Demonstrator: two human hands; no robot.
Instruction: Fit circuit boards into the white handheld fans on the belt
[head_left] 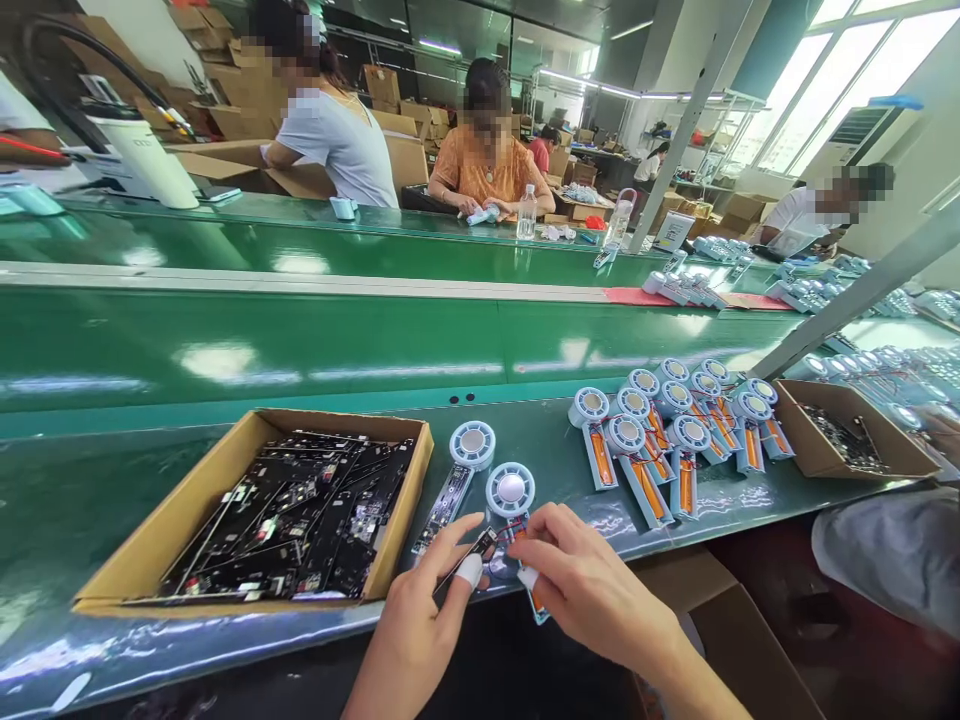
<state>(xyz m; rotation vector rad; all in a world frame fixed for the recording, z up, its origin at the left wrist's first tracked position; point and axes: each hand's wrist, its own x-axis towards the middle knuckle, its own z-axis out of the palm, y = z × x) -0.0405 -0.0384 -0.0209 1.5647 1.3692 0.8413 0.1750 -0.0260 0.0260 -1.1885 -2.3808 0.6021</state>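
Black board (484,543), near the wires (512,525) presumably for access, is pinched by the left hand (424,615) — the right hand (589,580) bunches its fingers (grip unclear) at 1 blue housing (511,489) overhanging the bench (551,440).

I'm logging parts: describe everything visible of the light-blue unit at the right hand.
The light-blue unit looks plastic, with a round, slotted head around a pale disc. Its narrow handle holds an orange part, and wires show near the neck. It appears to rest disc up on the green tabletop, handle jutting past the near edge; the right hand partly hides the handle and seems to touch it.
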